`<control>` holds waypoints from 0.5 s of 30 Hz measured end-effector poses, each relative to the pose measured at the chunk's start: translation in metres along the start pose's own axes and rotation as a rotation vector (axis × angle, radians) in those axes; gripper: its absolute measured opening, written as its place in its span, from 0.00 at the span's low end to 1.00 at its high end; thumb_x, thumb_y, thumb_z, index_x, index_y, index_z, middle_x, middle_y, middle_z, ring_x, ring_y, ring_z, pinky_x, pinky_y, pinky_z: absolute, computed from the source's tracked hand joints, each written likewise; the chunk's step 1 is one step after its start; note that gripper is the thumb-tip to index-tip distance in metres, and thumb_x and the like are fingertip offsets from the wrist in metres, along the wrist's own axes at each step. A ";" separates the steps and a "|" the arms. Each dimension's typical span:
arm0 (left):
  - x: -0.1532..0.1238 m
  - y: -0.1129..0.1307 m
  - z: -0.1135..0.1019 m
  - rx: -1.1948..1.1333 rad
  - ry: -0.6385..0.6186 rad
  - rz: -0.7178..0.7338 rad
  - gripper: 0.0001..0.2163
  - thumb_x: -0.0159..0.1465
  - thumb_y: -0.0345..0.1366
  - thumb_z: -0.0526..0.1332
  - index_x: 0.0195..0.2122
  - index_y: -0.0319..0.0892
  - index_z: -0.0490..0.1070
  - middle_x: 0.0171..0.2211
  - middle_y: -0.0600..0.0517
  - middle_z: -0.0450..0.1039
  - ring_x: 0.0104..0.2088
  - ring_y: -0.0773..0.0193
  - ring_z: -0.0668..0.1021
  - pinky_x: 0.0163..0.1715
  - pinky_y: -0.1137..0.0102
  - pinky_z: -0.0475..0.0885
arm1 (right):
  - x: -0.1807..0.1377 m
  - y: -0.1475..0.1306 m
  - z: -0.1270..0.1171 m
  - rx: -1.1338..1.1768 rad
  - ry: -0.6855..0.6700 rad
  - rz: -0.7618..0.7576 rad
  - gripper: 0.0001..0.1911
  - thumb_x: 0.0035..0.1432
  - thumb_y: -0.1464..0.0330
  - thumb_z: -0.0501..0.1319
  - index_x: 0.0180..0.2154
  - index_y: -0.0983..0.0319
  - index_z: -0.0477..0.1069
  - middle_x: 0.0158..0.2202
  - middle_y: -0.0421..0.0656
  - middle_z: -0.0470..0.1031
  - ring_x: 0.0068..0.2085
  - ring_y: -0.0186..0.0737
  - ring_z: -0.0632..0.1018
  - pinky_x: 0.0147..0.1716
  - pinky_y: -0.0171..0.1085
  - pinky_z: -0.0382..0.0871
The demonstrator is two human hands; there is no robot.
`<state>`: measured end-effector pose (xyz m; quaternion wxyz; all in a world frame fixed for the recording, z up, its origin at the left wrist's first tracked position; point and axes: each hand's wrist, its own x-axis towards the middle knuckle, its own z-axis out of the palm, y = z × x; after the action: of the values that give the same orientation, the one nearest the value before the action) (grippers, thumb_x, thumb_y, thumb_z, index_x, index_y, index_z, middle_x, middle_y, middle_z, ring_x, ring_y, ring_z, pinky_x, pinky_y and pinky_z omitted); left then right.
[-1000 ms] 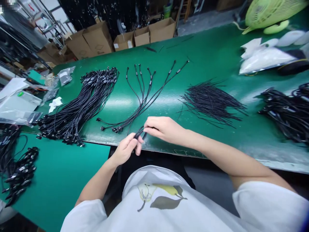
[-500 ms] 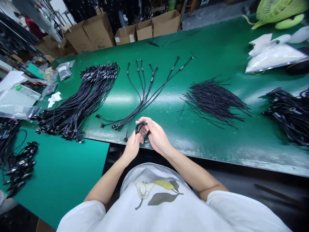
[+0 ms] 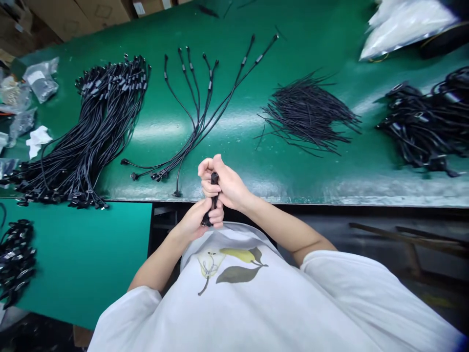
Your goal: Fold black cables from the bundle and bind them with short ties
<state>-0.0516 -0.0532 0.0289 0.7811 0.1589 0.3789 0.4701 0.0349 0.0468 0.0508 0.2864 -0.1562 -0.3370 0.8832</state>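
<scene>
1 folded black cable bundle (image 3: 214, 179) (partly hidden) is gripped with its long axis away from the white shirt (image 3: 267, 305): near end by the left hand (image 3: 197, 216), far end by the right hand (image 3: 226, 183)

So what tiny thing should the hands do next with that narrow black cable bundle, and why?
Perhaps the bare right hand should gently squeeze the upper part of the narrow black cable bundle snug, since its fingers are curled there while the bare left hand grips the lower part.
</scene>
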 end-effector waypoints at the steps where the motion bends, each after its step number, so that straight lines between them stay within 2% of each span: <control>1: 0.000 0.000 0.004 -0.051 -0.002 -0.027 0.19 0.58 0.51 0.66 0.30 0.39 0.66 0.19 0.61 0.50 0.18 0.74 0.58 0.19 0.77 0.59 | 0.001 -0.001 -0.003 -0.028 -0.003 0.001 0.30 0.58 0.40 0.51 0.32 0.62 0.62 0.24 0.31 0.47 0.18 0.22 0.49 0.17 0.27 0.47; 4: 0.002 0.000 0.007 -0.051 0.030 -0.016 0.18 0.57 0.50 0.67 0.29 0.39 0.66 0.18 0.62 0.47 0.18 0.74 0.56 0.18 0.78 0.57 | 0.001 -0.009 -0.019 -0.283 0.015 -0.082 0.30 0.62 0.41 0.45 0.33 0.61 0.63 0.23 0.33 0.54 0.20 0.26 0.57 0.21 0.30 0.58; 6: 0.004 0.001 0.003 0.041 0.123 0.066 0.19 0.56 0.51 0.67 0.29 0.40 0.64 0.18 0.62 0.47 0.18 0.74 0.56 0.18 0.77 0.57 | -0.004 -0.018 -0.032 -0.642 0.004 -0.238 0.28 0.63 0.44 0.47 0.37 0.61 0.66 0.27 0.38 0.63 0.27 0.31 0.68 0.30 0.36 0.67; 8: 0.005 0.005 -0.004 0.234 0.191 0.118 0.21 0.58 0.54 0.63 0.27 0.41 0.63 0.17 0.62 0.48 0.17 0.73 0.56 0.19 0.76 0.57 | -0.013 -0.024 -0.043 -1.072 -0.140 -0.400 0.24 0.63 0.47 0.52 0.42 0.60 0.69 0.35 0.44 0.70 0.38 0.38 0.73 0.43 0.43 0.68; 10: 0.003 0.011 -0.011 0.584 0.168 0.098 0.20 0.62 0.55 0.58 0.26 0.42 0.63 0.17 0.59 0.54 0.19 0.70 0.60 0.21 0.73 0.58 | -0.027 -0.022 -0.051 -1.466 -0.387 -0.475 0.18 0.65 0.54 0.54 0.46 0.61 0.69 0.40 0.46 0.72 0.44 0.43 0.73 0.51 0.49 0.64; 12: 0.001 0.017 -0.014 1.008 0.096 0.079 0.17 0.66 0.49 0.55 0.27 0.42 0.66 0.21 0.54 0.64 0.22 0.66 0.66 0.25 0.71 0.61 | -0.042 -0.014 -0.054 -1.775 -0.560 -0.411 0.14 0.68 0.64 0.50 0.44 0.65 0.70 0.38 0.49 0.73 0.42 0.43 0.74 0.50 0.49 0.64; 14: -0.001 0.021 -0.012 1.362 0.033 0.107 0.12 0.67 0.43 0.54 0.30 0.43 0.67 0.26 0.51 0.70 0.26 0.63 0.70 0.28 0.70 0.61 | -0.055 -0.006 -0.053 -1.963 -0.587 -0.213 0.16 0.69 0.70 0.44 0.41 0.68 0.70 0.36 0.51 0.74 0.37 0.42 0.74 0.41 0.44 0.67; 15: -0.003 0.023 -0.010 1.488 -0.001 0.129 0.11 0.67 0.41 0.54 0.30 0.44 0.67 0.27 0.51 0.71 0.27 0.62 0.71 0.28 0.69 0.61 | -0.061 -0.005 -0.053 -1.987 -0.580 -0.094 0.17 0.69 0.70 0.43 0.40 0.69 0.69 0.35 0.51 0.74 0.34 0.41 0.75 0.35 0.41 0.67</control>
<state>-0.0738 -0.0449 0.0373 0.4380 0.6678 0.5867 0.1344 0.1092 0.0392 0.0208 -0.0298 -0.0900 -0.9755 0.1984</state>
